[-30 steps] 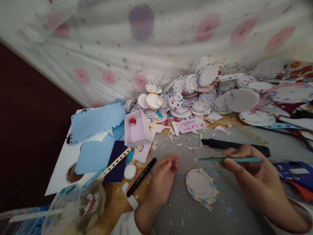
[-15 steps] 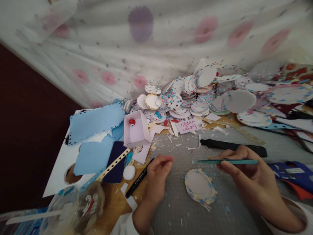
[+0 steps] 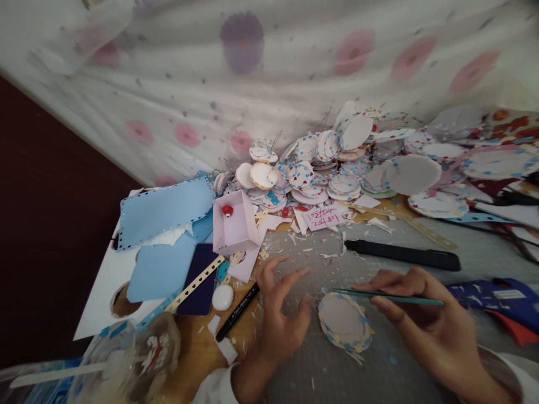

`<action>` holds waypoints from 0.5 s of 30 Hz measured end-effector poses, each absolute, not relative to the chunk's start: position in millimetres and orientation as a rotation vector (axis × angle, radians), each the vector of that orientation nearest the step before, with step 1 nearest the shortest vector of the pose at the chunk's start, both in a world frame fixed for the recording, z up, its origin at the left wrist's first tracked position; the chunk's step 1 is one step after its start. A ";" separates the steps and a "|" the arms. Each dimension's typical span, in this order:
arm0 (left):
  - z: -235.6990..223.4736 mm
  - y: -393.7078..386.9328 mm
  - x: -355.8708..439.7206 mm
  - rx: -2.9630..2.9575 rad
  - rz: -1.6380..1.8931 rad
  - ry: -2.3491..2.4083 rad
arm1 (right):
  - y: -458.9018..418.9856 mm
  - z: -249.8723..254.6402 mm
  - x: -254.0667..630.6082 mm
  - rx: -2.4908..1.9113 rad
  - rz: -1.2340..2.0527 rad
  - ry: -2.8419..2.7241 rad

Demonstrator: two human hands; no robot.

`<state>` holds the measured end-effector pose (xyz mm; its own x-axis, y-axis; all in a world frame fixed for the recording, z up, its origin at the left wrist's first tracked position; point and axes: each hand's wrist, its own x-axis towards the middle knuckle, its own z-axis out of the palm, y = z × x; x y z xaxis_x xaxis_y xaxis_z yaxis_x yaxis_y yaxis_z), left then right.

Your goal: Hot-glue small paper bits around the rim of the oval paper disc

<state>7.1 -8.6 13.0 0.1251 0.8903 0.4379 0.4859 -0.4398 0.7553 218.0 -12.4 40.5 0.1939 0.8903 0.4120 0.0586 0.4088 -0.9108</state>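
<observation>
My right hand (image 3: pixel 433 325) is closed around teal tweezers (image 3: pixel 404 297), which point left. Their tips are by the upper left rim of a round paper disc (image 3: pixel 342 318); whether they touch it or grip a tiny piece I cannot tell. Small yellow and blue cut-outs ring the disc, which lies on the grey cutting mat (image 3: pixel 303 365). Left of the disc, my left hand (image 3: pixel 280 314) is open and holds nothing, its fingers spread above the mat's edge. A black marker (image 3: pixel 238 313) lies just left of that hand.
Piled decorated discs (image 3: pixel 315 163) line the back by the curtain (image 3: pixel 295 73). A black pen-like tool (image 3: pixel 404 255) lies behind my right hand, a blue-and-orange item (image 3: pixel 497 297) to the right. At left are a pink box (image 3: pixel 236 224), blue paper (image 3: pixel 164 210) and a clear container (image 3: pixel 113 359).
My left hand has opened from a pinch, its fingers spreading toward the disc. My right hand has lowered the tweezers and brought their tips to the disc's upper rim.
</observation>
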 end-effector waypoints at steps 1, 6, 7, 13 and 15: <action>14.8 -9.0 7.7 2.010 1.243 1.291 | -13.6 39.9 216.7 -0.983 0.742 -1.251; 19.4 -8.3 11.0 1.997 1.231 1.207 | -19.4 34.9 212.9 -0.972 0.749 -1.308; 19.2 -8.2 11.2 1.980 1.231 1.200 | -20.5 33.8 212.5 -0.969 0.756 -1.319; 16.2 -7.4 11.1 1.906 1.235 1.183 | -24.0 30.6 210.4 -0.947 0.819 -1.325; 15.5 -6.7 11.3 1.890 1.238 1.189 | -23.1 31.3 210.3 -0.954 0.799 -1.313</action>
